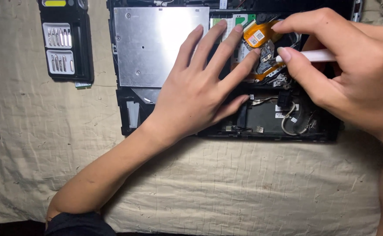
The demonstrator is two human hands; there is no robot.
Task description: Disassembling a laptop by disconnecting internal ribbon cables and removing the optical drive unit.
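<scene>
Centrally, opened laptop (pixel 156 94), left hand (pixel 196 94) flat on it, right hand (pixel 344 74) pinching white tool (pixel 311 55).

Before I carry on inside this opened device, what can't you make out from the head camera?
- Tip of the white tool: hidden behind the left hand fingertips.
- Parts under the left hand: covered by palm.
- Right hand: wrist cut off by frame edge.
- Bit set: top cut off; bits too small.
- Device: upper edge out of frame.
</scene>
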